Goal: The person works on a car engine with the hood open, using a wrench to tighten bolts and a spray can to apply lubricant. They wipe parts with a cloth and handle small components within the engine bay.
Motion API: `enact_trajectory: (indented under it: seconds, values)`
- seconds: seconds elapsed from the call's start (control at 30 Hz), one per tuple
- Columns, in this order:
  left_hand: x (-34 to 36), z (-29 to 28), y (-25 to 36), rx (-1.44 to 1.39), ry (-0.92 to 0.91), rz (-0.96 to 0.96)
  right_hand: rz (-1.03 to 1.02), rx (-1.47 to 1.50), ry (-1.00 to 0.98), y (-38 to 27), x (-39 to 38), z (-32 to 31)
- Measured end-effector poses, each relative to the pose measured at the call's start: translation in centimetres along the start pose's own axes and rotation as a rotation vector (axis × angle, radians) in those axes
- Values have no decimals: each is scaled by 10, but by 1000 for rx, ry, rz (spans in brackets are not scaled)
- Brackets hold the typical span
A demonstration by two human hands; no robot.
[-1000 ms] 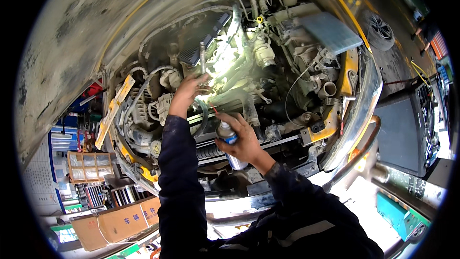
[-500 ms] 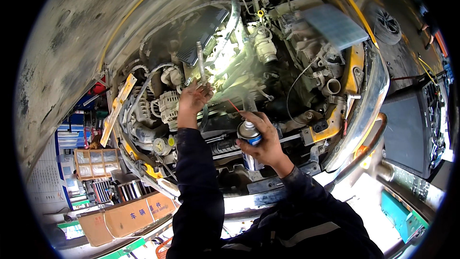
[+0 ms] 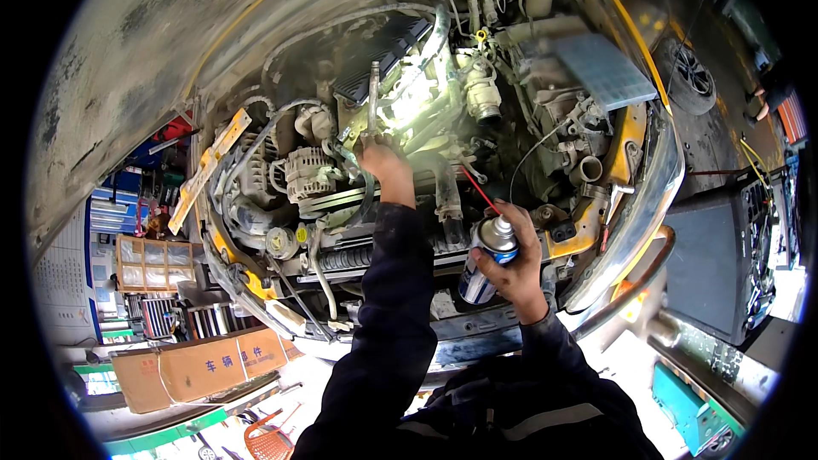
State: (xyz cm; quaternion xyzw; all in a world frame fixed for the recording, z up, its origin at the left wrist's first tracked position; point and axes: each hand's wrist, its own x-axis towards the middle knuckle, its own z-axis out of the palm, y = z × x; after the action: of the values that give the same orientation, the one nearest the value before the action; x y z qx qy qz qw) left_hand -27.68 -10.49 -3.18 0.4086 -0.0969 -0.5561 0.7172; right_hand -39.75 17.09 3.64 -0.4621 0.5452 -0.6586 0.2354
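Observation:
My right hand is wrapped round a blue and silver spray can, tilted, with a thin red straw pointing up and left into the engine bay. My left hand reaches in among the engine parts with its fingers curled. They are at the lower end of an upright metal rod, and what they hold, if anything, is hidden. Bright light falls on the hoses and pipes just beyond that hand. The alternator sits to its left.
A black ribbed panel lies behind the rod, and a translucent flat case rests at the right. The raised hood rises on the left. A cardboard box stands lower left; a wheel lies on the floor at far right.
My left hand has turned over, its fingers now curled down at the rod's base. The spray can in my right hand has shifted right and down, away from the left hand. The view has shifted slightly.

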Motion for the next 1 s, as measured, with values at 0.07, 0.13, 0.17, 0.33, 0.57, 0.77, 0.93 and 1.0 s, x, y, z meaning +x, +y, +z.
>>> enact_trajectory:
  seconds: [0.07,0.13,0.17,0.33,0.57,0.77,0.93,1.0]
  values:
    - [12,9,11,12,74,-107,-49,-16,18,-3,-1,-1]
    - [16,20,21,22,144,-231,-63,-34,24,-2,-5,-5]
    - [24,19,27,-24,92,-345,-51,-35,20,-2,-6,-7]
    - [55,-10,52,-175,-106,-712,-62,-62,22,-2,-6,-4]
    - [36,-6,52,-123,-162,-254,-32,280,121,-17,31,0]
    - [2,24,8,-74,-124,-48,235,337,161,-13,37,-7]
    - [120,-51,17,762,-568,603,43,25,36,-19,50,55]
    - [114,-54,25,533,-603,165,-139,-172,-22,-18,65,73]
